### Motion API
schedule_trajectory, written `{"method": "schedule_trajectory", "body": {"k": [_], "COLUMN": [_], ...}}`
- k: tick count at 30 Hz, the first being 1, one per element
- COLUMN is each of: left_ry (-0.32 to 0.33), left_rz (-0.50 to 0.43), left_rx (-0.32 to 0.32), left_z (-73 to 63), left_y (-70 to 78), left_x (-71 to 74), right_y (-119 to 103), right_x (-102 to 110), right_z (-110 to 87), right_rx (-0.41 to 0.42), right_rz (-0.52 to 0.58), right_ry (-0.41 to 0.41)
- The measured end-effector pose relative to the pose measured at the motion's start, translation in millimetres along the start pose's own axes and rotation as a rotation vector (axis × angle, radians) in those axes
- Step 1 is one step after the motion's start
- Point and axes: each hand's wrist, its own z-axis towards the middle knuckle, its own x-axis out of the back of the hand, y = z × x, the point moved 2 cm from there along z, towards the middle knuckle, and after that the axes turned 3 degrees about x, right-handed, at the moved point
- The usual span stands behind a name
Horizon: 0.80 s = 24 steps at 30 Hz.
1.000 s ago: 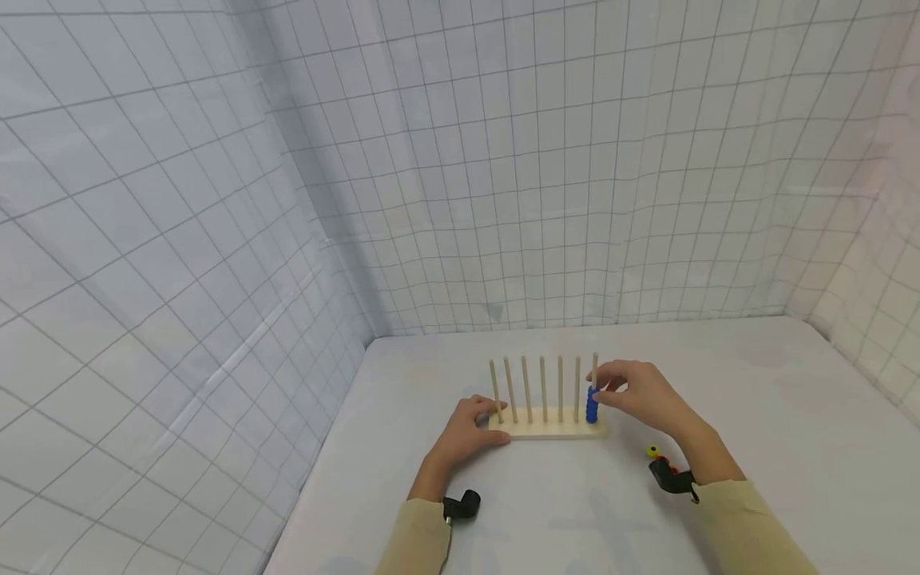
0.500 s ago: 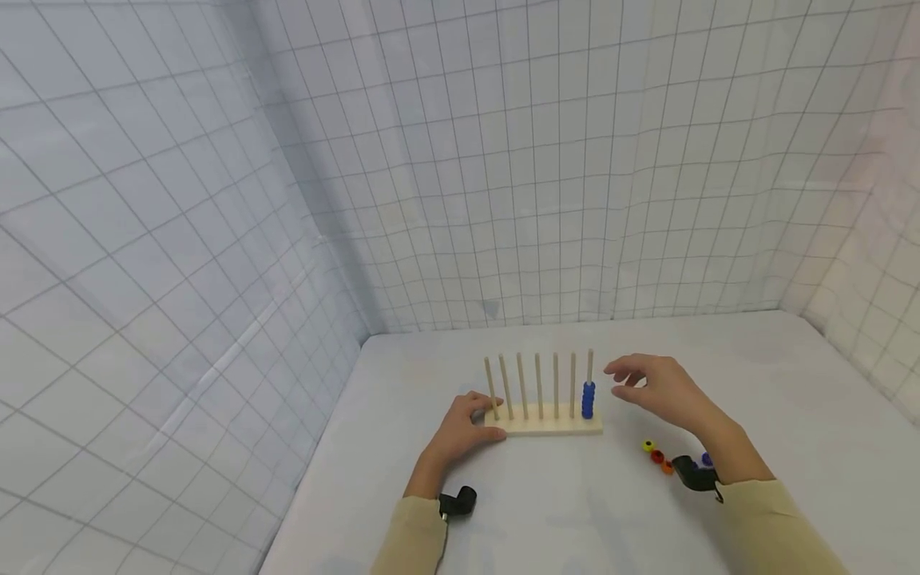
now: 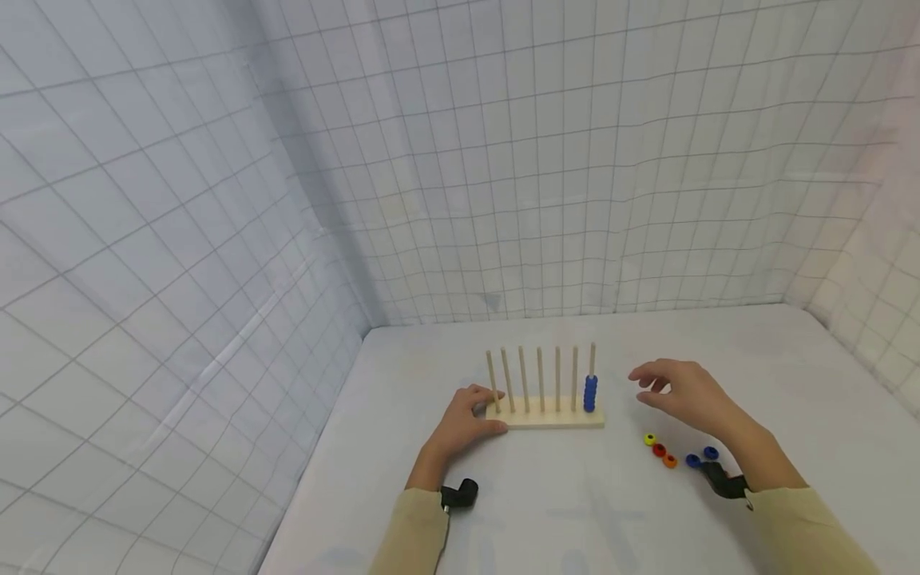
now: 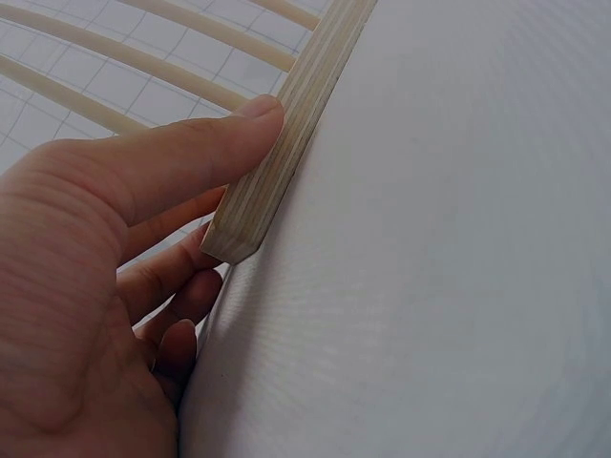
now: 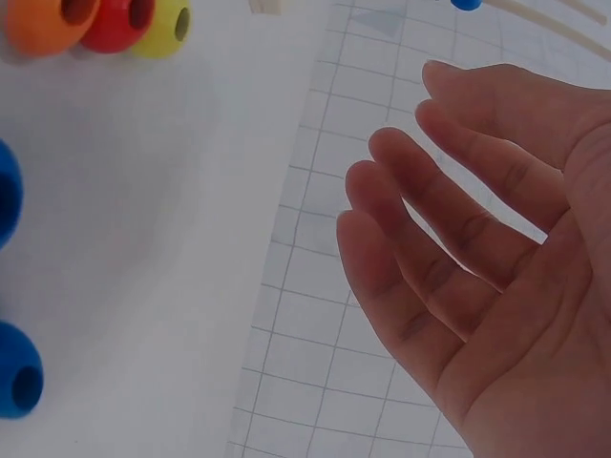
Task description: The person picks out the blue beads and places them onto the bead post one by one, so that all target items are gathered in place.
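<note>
A pale wooden peg stand [image 3: 546,420] with several upright pegs sits on the white table. Blue beads [image 3: 590,394] are stacked on its rightmost peg; the other pegs carry none. My left hand [image 3: 461,423] grips the stand's left end, its thumb along the front edge of the base [image 4: 296,124] and fingers behind. To the right of the stand, my right hand [image 3: 686,393] hovers with loosely bent fingers and nothing in them. Below it lie a yellow bead [image 3: 650,439], a red bead [image 3: 659,450], an orange bead [image 3: 670,461] and two blue beads [image 3: 711,453].
A black wrist camera [image 3: 460,493] is strapped at the left wrist, and another camera [image 3: 721,479] at the right, close to the blue beads. White gridded sheeting [image 3: 503,200] encloses the table's back and sides.
My right hand has let go of the top of the blue stack and moved off to the right, uncovering the loose beads. The left hand keeps its grip on the stand.
</note>
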Motion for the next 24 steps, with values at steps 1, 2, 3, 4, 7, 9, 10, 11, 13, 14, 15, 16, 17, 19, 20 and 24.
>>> {"method": "schedule_trajectory", "body": {"k": [1, 2, 3, 4, 7, 9, 10, 11, 13, 14, 15, 16, 17, 19, 20, 24], "left_ry": [0.000, 0.000, -0.002, -0.005, -0.007, -0.007, -0.006, -0.006, -0.005, -0.006, -0.008, -0.008, -0.008, -0.006, -0.005, -0.003], "left_rz": [0.003, 0.009, 0.010, 0.009, 0.004, 0.002, 0.004, 0.006, 0.007, 0.009, 0.007, 0.004, 0.000, -0.011, -0.015, -0.026], "left_rx": [-0.004, -0.007, -0.008, -0.006, -0.008, -0.015, -0.019, -0.024, -0.036, -0.034, -0.025, -0.019, -0.013, -0.003, 0.006, 0.005], "left_z": [0.2, 0.5, 0.8, 1.0, 1.9, 2.6, 2.9, 3.1, 3.3, 3.4, 3.4, 3.2, 3.1, 2.7, 2.5, 2.2], "left_y": [0.5, 0.8, 1.2, 2.0, 3.1, 3.2, 3.1, 2.8, 2.0, 1.3, 0.6, -0.2, -1.0, -2.5, -3.2, -5.2], "left_x": [0.1, 0.3, 0.4, 0.7, 1.4, 1.6, 1.6, 1.5, 1.2, 0.9, 0.5, 0.1, -0.4, -1.1, -1.4, -2.3], "right_y": [1.3, 2.4, 3.9, 5.5, 8.7, 11.0, 12.0, 12.9, 15.5, 17.0, 18.8, 21.0, 23.6, 29.3, 32.6, 43.7], "right_x": [0.0, 0.1, 0.3, 0.3, 1.3, 1.5, 1.3, 1.2, 0.7, 0.2, -0.3, -0.9, -1.4, -2.4, -2.9, -2.3], "right_z": [-1.4, -2.8, -4.0, -5.2, -9.4, -12.5, -14.1, -16.0, -20.1, -21.9, -23.9, -25.9, -28.1, -32.2, -34.2, -42.6], "right_rx": [-0.001, -0.002, -0.006, -0.009, -0.003, -0.004, -0.003, -0.006, -0.014, -0.017, -0.021, -0.025, -0.028, -0.032, -0.034, -0.030], "right_rz": [-0.005, -0.010, -0.017, -0.024, -0.038, -0.047, -0.053, -0.056, -0.063, -0.067, -0.071, -0.074, -0.074, -0.077, -0.081, -0.086], "right_ry": [-0.006, -0.011, -0.016, -0.020, -0.028, -0.034, -0.039, -0.046, -0.062, -0.071, -0.082, -0.091, -0.099, -0.113, -0.119, -0.133]}}
